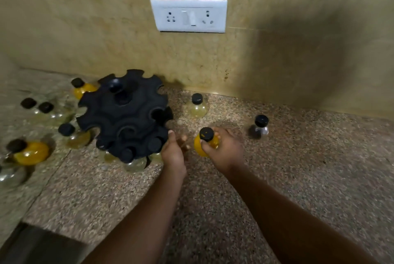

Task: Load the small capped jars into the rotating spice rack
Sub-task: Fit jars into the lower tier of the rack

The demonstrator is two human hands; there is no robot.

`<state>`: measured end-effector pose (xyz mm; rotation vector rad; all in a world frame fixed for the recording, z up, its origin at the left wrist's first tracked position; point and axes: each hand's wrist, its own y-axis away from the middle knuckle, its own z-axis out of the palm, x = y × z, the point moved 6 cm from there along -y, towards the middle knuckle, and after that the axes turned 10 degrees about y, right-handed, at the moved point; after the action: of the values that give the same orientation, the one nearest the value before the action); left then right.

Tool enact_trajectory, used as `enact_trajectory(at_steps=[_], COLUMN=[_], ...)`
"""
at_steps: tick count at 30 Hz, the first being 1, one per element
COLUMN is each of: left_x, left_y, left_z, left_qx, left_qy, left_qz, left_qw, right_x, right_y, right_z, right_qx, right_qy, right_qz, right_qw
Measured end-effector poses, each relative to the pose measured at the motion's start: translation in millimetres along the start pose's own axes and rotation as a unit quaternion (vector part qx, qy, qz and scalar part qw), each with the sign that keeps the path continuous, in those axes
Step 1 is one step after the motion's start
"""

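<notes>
A black rotating spice rack with notched tiers stands on the speckled counter near the wall. Three black-capped jars sit in its lower front slots. My right hand grips a yellow-filled jar with a black cap, just right of the rack. My left hand rests against the rack's lower right edge, thumb touching it; whether it holds anything is unclear. Loose jars stand around: a pale one behind my hands, a dark one to the right, several to the left, including a yellow one.
A tiled wall rises right behind the rack, with a white socket plate on it. At the far left the counter meets a side wall. A dark opening lies at the counter's near left edge.
</notes>
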<state>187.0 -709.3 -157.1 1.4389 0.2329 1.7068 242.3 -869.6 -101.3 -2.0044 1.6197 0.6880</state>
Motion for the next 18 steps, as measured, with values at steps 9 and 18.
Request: enact_trajectory(at_steps=[9, 18], left_x=[27.4, 55.5], left_y=[1.7, -2.6], left_z=[-79.7, -111.3], left_qx=[0.07, -0.051], left_qy=[0.073, -0.062], left_qz=[0.018, -0.06], left_qw=[0.995, 0.995], right_x=[-76.3, -116.6], right_y=[20.7, 21.8], right_z=[55.6, 82.0], right_qx=[-0.125, -0.117], right_qy=[0.018, 0.086], right_qz=[-0.131, -0.156], right_qw=[0.983, 0.977])
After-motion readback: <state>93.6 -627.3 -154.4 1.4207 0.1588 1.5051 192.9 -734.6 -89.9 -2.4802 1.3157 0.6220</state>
